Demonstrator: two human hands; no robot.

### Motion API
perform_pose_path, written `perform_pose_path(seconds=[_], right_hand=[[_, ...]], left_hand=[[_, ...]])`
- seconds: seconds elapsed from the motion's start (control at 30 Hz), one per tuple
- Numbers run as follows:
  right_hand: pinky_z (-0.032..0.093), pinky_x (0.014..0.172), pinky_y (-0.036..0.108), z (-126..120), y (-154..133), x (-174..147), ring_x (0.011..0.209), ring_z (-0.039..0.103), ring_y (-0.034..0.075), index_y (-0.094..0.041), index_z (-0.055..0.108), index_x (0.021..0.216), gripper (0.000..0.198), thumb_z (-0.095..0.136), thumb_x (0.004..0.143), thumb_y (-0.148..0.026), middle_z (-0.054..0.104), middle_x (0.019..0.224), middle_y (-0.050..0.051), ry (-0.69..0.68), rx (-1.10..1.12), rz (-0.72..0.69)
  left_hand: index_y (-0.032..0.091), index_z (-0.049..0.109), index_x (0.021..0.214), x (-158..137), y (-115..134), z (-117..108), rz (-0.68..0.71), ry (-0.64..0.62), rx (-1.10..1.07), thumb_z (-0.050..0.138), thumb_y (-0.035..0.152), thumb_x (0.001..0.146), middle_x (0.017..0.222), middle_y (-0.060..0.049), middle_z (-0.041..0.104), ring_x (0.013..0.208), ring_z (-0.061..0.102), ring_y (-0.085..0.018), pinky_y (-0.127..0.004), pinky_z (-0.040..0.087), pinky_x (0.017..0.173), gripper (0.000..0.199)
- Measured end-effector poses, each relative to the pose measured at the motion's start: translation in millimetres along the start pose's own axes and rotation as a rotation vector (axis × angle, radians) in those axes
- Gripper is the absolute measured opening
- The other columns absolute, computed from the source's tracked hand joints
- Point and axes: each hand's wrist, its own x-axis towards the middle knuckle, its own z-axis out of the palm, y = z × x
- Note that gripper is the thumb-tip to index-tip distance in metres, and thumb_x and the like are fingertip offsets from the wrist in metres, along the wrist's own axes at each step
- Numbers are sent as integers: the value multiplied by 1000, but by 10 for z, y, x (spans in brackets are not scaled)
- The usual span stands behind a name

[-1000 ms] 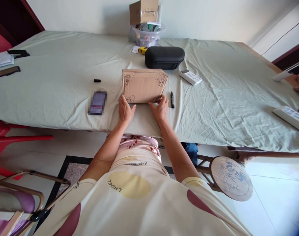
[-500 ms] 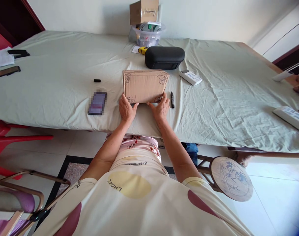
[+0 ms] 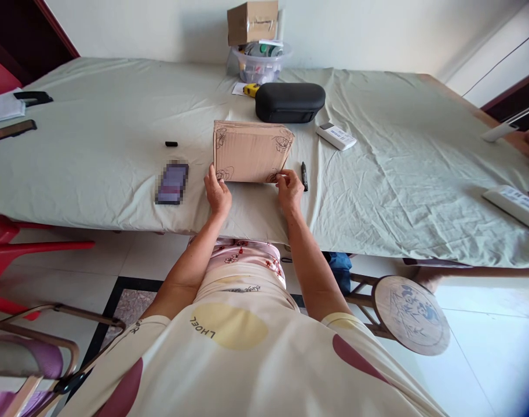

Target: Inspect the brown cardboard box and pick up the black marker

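Note:
A flat cardboard box (image 3: 251,152) with black scribbled swirls in its corners is tilted up toward me over the cloth-covered table. At its lower left corner my left hand (image 3: 217,192) grips the edge, the fingers partly behind it. My right hand (image 3: 289,188) pinches the lower right corner between thumb and fingers. Just right of that hand lies a black marker (image 3: 305,176) without its cap. The black cap (image 3: 171,144) rests on the cloth to the left, above a blurred phone (image 3: 172,183).
Behind the cardboard sit a black hard case (image 3: 290,103), a yellow tape measure (image 3: 250,90) and a plastic tub (image 3: 259,66) topped by a carton (image 3: 253,23). A white device (image 3: 336,136) lies to the right. A round stool (image 3: 411,314) and a red chair (image 3: 12,255) flank the table.
The cardboard box has shifted slightly left. My right thumb has moved from the bottom edge onto the right corner, and my left hand has slid a little left.

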Motion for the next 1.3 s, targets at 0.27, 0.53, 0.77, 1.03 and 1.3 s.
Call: perform_pose_path(seconds=[0.27, 0.53, 0.77, 1.03, 1.3], right_hand=[[58, 77, 32, 0, -157, -93, 59, 67, 15, -27, 62, 119, 46, 47, 106, -69, 69, 68, -6, -143, 100, 28], [60, 77, 32, 12, -154, -62, 69, 71, 16, -24, 67, 105, 51, 51, 101, -72, 76, 89, 2, -174, 62, 21], [62, 77, 33, -36, -121, 5, 79, 71, 16, -29, 62, 139, 54, 49, 104, -68, 74, 103, 3, 122, 169, -105], [57, 77, 34, -40, -233, -55, 73, 65, 17, -24, 70, 94, 57, 49, 101, -77, 69, 79, 1, 3, 76, -108], [60, 96, 45, -105, -266, -69, 96, 69, 25, -22, 72, 99, 73, 35, 101, -85, 72, 94, 8, 49, 56, -87]], left_hand=[[17, 56, 150, 154, -28, -190, 168, 122, -25, 35, 38, 113, 152, -20, 61, 151, 55, -25, -42, 40, 131, 47], [18, 67, 137, 296, 54, -378, 376, 189, -5, 22, 53, 115, 142, -18, 68, 141, 62, -24, -41, 45, 127, 60], [20, 70, 134, 321, 173, -466, 444, 179, 13, 21, 62, 113, 139, -17, 69, 139, 63, -25, -41, 46, 127, 68], [23, 71, 138, 370, 480, -600, 544, 74, -25, 20, 60, 114, 154, -14, 60, 156, 51, -26, -43, 35, 135, 67], [32, 73, 136, 211, 856, -383, 536, -125, -39, 27, 60, 113, 153, -9, 62, 157, 50, -27, -47, 41, 133, 58]])
